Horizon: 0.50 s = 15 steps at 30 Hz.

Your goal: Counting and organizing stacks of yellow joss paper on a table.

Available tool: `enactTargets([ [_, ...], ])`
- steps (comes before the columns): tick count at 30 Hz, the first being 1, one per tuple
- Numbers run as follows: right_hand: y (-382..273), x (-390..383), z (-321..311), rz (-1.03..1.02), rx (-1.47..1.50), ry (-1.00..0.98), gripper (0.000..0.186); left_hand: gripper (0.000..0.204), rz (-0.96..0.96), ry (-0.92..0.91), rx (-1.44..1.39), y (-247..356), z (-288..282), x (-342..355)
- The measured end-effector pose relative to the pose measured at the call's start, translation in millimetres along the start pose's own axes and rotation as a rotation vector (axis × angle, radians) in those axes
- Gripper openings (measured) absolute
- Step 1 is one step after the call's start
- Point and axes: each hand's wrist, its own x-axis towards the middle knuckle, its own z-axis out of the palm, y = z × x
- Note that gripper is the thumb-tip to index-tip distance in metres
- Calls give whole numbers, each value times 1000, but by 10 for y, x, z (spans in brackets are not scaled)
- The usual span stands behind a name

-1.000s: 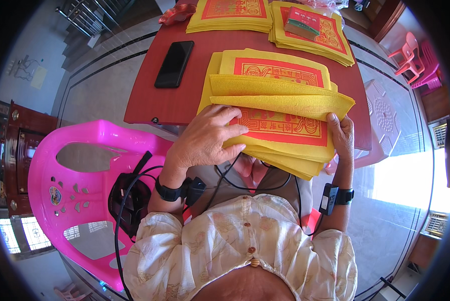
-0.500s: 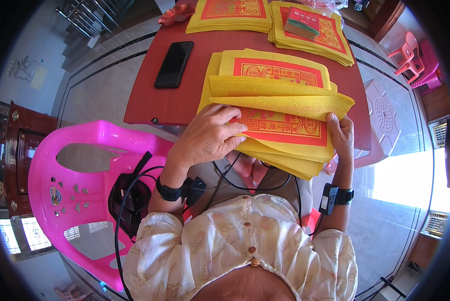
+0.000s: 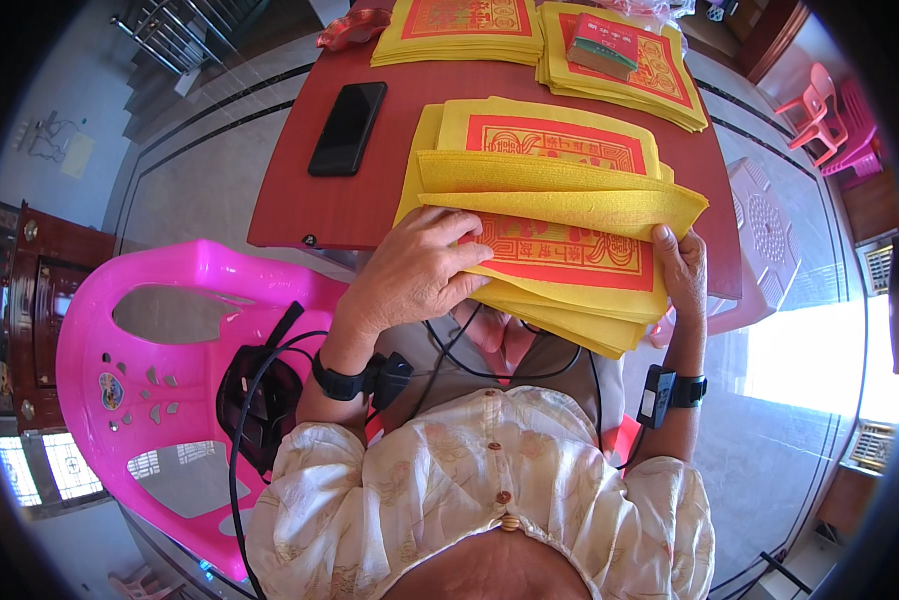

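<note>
Head view: the left hand (image 3: 417, 272) is laid flat, fingers together, on the yellow paper stack (image 3: 559, 235) at the table's (image 3: 299, 205) near edge; its right edge is gripped by the right hand (image 3: 681, 272). Two more stacks (image 3: 459, 25) and one phone (image 3: 347, 128) are seen beyond.

floor (image 3: 199, 140): pale grey tiles with dark inlaid lines, glossy, running under and around the table
table (image 3: 309, 205): dark red top, square-cornered, ahead of the grip
chair (image 3: 159, 330): bright pink plastic, cut-out back, just left of the grip
cabinet (image 3: 44, 290): dark wood, far left, beyond the chair
stools (image 3: 829, 110): pink plastic, far right, well apart from the grip
railing (image 3: 174, 30): metal bars, upper left
light (image 3: 819, 355): hard white daylight on the floor, right of the grip
window (image 3: 39, 465): panes, lower left
</note>
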Motion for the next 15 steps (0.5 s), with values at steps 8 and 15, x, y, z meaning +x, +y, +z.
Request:
enactTargets([
  [8,9,3,-13,-4,-3,-9,34,23,-15,-8,-8,-4,7,2],
  [15,12,3,-15,3,28,-16,35,23,-15,4,4,8,6,11],
])
